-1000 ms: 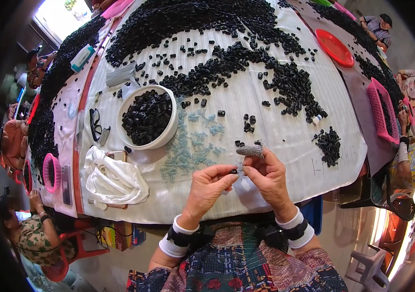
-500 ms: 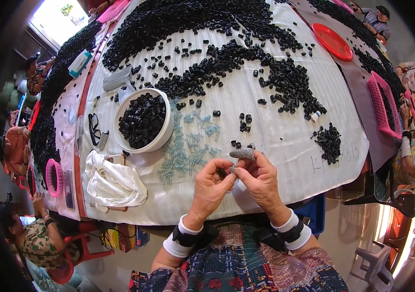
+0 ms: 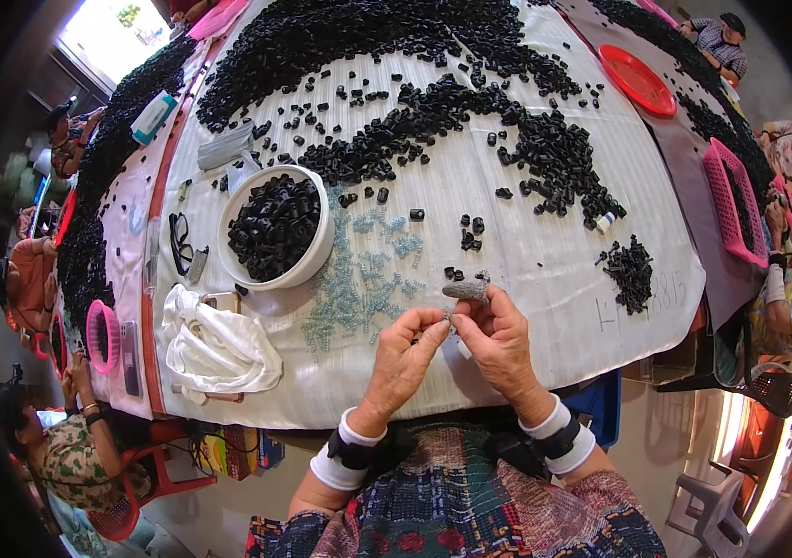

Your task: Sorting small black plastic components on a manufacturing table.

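My left hand [image 3: 402, 363] and my right hand [image 3: 500, 351] meet above the cloth near the table's front edge, both with fingers pinched. At the meeting fingertips shows a tiny pale piece [image 3: 448, 318] that looks like a coil spring. A dark bit peeks from between my left fingers, mostly hidden. One finger of my right hand wears a grey knitted finger cover [image 3: 464, 290]. Just beyond it lie a few small black plastic parts [image 3: 453, 273]. Clear bluish coil springs [image 3: 345, 302] spread to the left of my hands, and a heap of thin black pieces [image 3: 631, 279] lies to the right.
A white bucket [image 3: 322, 244] of black parts stands left, with eyeglasses [image 3: 178, 244] and a white cloth [image 3: 219, 349] beside it. Large piles of black parts [image 3: 349, 153] cover the far table. A red tray [image 3: 638, 82] and pink basket [image 3: 732, 200] are right. Co-workers sit around.
My left fingertips have shifted slightly and closed tighter against the right ones, so less of the dark bit and the pale piece shows. A co-worker at lower left has raised a hand.
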`<action>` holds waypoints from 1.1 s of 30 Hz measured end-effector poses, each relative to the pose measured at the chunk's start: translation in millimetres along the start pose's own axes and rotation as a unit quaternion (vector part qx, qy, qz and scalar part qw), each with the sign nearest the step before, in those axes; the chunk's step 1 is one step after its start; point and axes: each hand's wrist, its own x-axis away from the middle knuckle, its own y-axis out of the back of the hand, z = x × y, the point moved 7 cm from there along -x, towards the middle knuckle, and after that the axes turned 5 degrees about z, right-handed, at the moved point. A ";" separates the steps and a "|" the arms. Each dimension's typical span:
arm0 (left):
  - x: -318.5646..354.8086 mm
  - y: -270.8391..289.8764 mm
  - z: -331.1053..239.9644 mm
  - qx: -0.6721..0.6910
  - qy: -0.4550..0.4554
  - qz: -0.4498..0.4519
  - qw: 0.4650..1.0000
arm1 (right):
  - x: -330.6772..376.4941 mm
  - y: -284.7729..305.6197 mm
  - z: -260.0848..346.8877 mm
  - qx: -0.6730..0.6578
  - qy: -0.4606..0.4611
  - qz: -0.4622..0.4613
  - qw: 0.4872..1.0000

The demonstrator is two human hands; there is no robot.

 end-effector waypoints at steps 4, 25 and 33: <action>-0.1 0.6 0.3 0.002 0.020 0.019 1.000 | -1.1 -0.4 -1.5 -0.011 0.000 0.007 1.000; -6.1 -0.7 -13.7 -0.050 -0.071 -0.010 0.996 | -5.4 7.5 -4.8 -0.038 -0.029 0.002 0.999; -1.5 1.5 -20.5 -0.155 -0.106 -0.032 0.982 | -4.9 4.1 -0.3 -0.047 -0.035 0.008 0.998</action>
